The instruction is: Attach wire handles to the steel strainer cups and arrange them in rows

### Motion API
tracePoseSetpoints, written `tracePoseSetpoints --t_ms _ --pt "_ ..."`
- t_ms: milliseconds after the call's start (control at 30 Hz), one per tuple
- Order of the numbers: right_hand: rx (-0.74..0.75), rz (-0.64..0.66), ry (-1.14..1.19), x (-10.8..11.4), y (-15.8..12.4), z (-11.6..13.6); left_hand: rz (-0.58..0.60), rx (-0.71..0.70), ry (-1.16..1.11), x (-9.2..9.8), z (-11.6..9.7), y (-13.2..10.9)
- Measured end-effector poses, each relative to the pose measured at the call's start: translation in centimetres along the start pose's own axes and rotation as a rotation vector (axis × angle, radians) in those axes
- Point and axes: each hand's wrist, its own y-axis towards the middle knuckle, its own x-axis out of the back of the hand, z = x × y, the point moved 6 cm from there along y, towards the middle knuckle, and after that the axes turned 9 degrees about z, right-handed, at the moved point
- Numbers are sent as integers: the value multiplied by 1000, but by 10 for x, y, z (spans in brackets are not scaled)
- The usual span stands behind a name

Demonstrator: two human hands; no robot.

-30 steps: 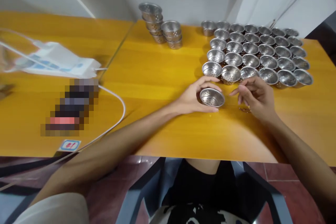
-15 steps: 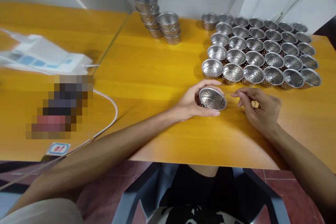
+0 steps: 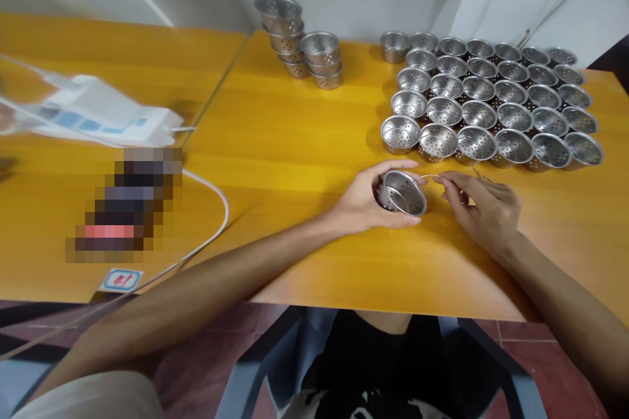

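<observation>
A small perforated metal cup (image 3: 403,194) is tilted in my left hand (image 3: 366,200), whose thumb and fingers wrap round its sides. Its open mouth faces up and to the right. My right hand (image 3: 484,209) pinches a thin curved wire (image 3: 428,176) between thumb and fingertips. The wire's far end meets the cup's rim; whether it passes through a hole I cannot tell. Bits of thin wire also show about the right hand's fingers. Just beyond both hands stand rows of similar perforated cups (image 3: 476,143) with their mouths up.
Two stacks of perforated cups (image 3: 320,49) stand at the back of the yellow table (image 3: 295,137). On the left lie a white power strip (image 3: 113,118), a white cable (image 3: 223,200), a blurred-out object (image 3: 122,200) and a small label (image 3: 122,279). The table's front edge is near my body.
The cup in my left hand has tilted more toward the right. My right hand has turned slightly, still pinching the wire at the rim. The whole view has shifted a little.
</observation>
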Motion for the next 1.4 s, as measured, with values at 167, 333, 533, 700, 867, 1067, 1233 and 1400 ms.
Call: tracePoseSetpoints --t_ms 167,333,533,700,867,1067,1233,1400 --pt "137 -8 -113 2 1 9 -71 -114 145 -5 -8 -5" --pt "249 -10 -169 5 -3 15 -139 -154 323 -7 -14 -7" --pt "197 99 -128 -6 -9 2 -162 -194 423 -6 -16 -7" --pt "255 86 -191 -8 -10 6 -164 -219 494 -8 -17 -7" --pt "288 74 -251 -8 -10 11 -177 -230 568 -9 -18 -8" --pt "385 1 -290 -7 -11 23 -118 -259 670 -14 -20 -6" --pt "225 71 -116 -12 -9 18 -81 -230 716 -16 -21 -4" --pt "128 50 27 -10 -1 15 -52 -206 684 -16 -19 -4"
